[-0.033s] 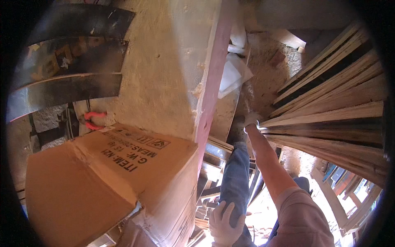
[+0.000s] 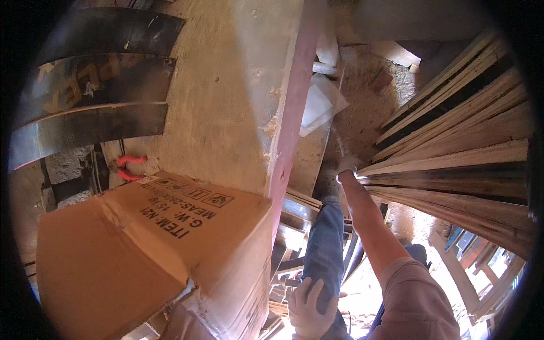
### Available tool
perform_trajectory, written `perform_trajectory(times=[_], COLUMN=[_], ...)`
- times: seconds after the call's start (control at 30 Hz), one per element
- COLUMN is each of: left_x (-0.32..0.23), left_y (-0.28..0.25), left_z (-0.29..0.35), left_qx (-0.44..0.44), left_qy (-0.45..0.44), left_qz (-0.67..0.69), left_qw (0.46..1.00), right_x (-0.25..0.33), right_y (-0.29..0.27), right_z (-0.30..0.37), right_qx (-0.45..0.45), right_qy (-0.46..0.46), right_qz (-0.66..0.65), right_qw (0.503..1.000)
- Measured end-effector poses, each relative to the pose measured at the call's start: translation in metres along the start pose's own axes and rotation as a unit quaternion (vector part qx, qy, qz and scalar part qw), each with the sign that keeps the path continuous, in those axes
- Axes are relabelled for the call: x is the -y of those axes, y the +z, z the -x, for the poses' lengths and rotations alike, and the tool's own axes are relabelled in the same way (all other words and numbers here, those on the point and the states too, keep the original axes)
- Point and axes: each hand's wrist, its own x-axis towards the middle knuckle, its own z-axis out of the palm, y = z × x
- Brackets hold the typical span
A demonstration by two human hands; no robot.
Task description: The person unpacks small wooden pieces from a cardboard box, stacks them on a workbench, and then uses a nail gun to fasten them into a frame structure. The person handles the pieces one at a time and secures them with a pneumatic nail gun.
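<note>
My left hand (image 2: 311,310), in a pale glove, rests on the knee of a blue-jeans leg (image 2: 324,249), its fingers spread over the cloth. My right forearm (image 2: 371,224) reaches forward into the shaded gap between a board edge and stacked planks. At its end, my right hand (image 2: 345,165) looks gloved and is small and dim. Its fingers and anything in them cannot be made out. Close to its right lie the ends of the wooden planks (image 2: 453,156). Beyond it, a white sheet-like piece (image 2: 317,106) sits by the pinkish board edge (image 2: 288,130).
A large cardboard box (image 2: 113,266) stands at the near left. Behind it are red-handled pliers (image 2: 131,161) on a wide, dusty board (image 2: 221,96). Dark curved panels (image 2: 102,82) lie at the far left. Wood scraps (image 2: 280,309) litter the ground, and a wooden frame (image 2: 481,294) stands at the right.
The view has shifted very slightly. Both hands stay in the same places.
</note>
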Motion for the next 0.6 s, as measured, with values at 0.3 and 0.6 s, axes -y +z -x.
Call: perform_trajectory(times=[0.3,0.6], left_x=[0.01,0.01], left_y=[-0.002,-0.018], left_z=[-0.003,-0.021], left_qx=[-0.022,0.026], left_qy=[0.034,0.027], left_qz=[-0.03,0.041], left_qw=[0.999,0.998], right_x=[0.0,-0.004], right_y=[-0.003,-0.049], right_z=[-0.015,0.02], right_qx=[-0.009,-0.208], right_qy=[0.096,-0.054], right_qz=[-0.152,-0.155], right_qw=[0.984,0.964])
